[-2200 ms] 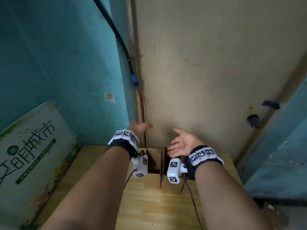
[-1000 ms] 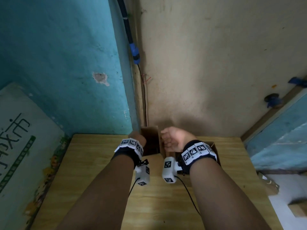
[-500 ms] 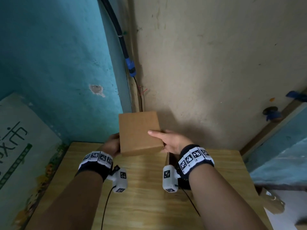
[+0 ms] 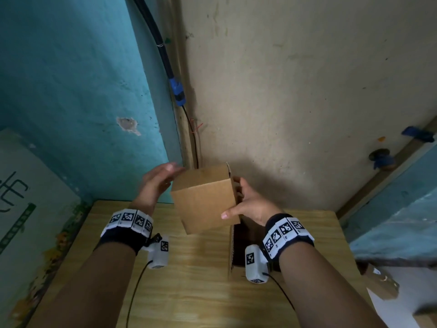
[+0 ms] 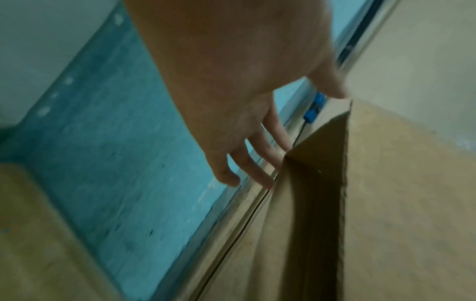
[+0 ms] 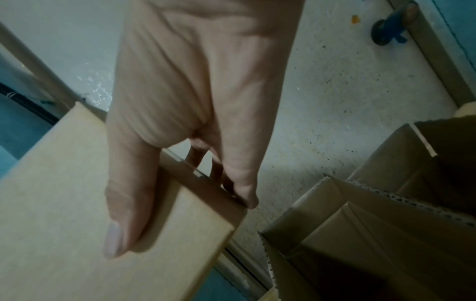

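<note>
A small brown cardboard box [image 4: 203, 197] hangs tilted in the air above the wooden table [image 4: 201, 292]. My right hand [image 4: 247, 203] grips its right end, with the thumb [image 6: 115, 224] flat on the box's broad face [image 6: 64, 203] and the fingers curled round the edge. My left hand [image 4: 158, 181] is at the box's far left corner with straight, spread fingers [image 5: 257, 163]. In the left wrist view its thumb tip meets the box's top edge [image 5: 399, 183]; the picture is blurred by motion.
An open carton [image 4: 233, 245] stands on the table under my right wrist, its flaps up [image 6: 360, 234]; a second open carton [image 6: 438, 152] is behind it. A black cable with a blue connector [image 4: 177, 91] runs down the wall corner. A printed board [image 4: 28, 209] leans at the left.
Both hands went down into the carton and lifted the small box out. Since half a second ago the left hand has let go of the box's left side and risen to its far corner; the box has tilted.
</note>
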{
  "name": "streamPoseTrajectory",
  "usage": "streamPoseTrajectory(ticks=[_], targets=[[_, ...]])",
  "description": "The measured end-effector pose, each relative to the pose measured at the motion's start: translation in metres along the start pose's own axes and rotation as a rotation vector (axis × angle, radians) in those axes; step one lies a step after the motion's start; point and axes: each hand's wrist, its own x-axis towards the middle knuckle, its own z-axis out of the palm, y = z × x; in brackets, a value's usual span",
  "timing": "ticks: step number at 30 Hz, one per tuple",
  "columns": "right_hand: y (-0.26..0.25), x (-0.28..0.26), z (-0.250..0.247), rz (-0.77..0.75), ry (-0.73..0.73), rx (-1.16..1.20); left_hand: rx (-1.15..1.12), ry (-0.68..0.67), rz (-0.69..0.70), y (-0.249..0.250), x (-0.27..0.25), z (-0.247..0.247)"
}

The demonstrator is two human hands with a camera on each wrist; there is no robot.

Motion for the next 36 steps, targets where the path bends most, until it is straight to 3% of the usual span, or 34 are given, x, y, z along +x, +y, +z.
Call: streamPoseTrajectory(ticks=[3, 5, 13, 17, 22, 26, 30, 36], targets=[[-0.002, 0.0, 0.003, -0.011, 0.015, -0.018, 0.336, -0.228, 0.049, 0.012, -0.004, -0.001], [-0.002, 0.001, 0.002, -0.022, 0.034, -0.039, 0.489, -0.288, 0.06, 0.016, -0.005, 0.004], [-0.005, -0.001, 0.012, -0.067, 0.061, -0.246, 0.734, -0.299, 0.175, 0.013, -0.009, 0.013], [-0.001, -0.001, 0.02, -0.116, 0.066, -0.24, 0.844, -0.342, 0.254, 0.011, -0.012, 0.016], [-0.02, -0.01, 0.021, -0.15, 0.048, -0.123, 0.998, -0.235, 0.449, 0.008, -0.021, 0.014], [-0.031, -0.011, 0.032, -0.24, 0.215, -0.079, 0.993, -0.151, 0.542, 0.008, -0.028, 0.023], [-0.035, -0.018, 0.04, -0.315, 0.444, -0.302, 1.027, -0.116, 0.619, 0.008, -0.033, 0.032], [-0.03, -0.022, 0.042, -0.337, 0.476, -0.432, 1.024, -0.1, 0.634, 0.004, -0.04, 0.035]])
